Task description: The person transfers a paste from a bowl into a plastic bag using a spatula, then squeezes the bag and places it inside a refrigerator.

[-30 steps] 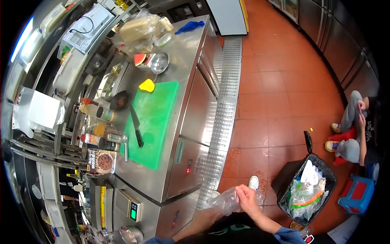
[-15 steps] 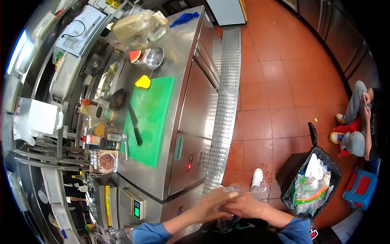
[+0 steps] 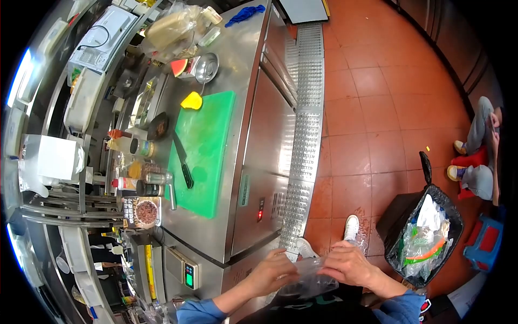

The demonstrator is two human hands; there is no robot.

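Observation:
A thin piece of clear plastic [image 3: 310, 275] is stretched between my hands in front of my dark apron; whether it is a bag or a disposable glove I cannot make out. My left hand [image 3: 272, 271] grips one side with fingers closed. On the other side, my right hand [image 3: 348, 263] pinches the plastic between thumb and fingers. Both hands are over the floor beside the steel counter [image 3: 245, 124]. On the counter, a knife [image 3: 182, 162] with a black handle lies on a green cutting board [image 3: 208, 140], and a yellow piece [image 3: 191, 101] sits at its far edge.
A bin [image 3: 396, 221] lined with a black bag, holding plastic waste, stands to my right. Beyond it a person [image 3: 480, 156] sits near a blue stool [image 3: 484, 243]. Seasoning jars [image 3: 143, 147], a metal bowl [image 3: 206, 67] and a scale [image 3: 183, 270] are on the left.
My hands were together with the plastic bunched between them; now they have moved apart, spreading it. The view has shifted slightly, and both my shoes now show.

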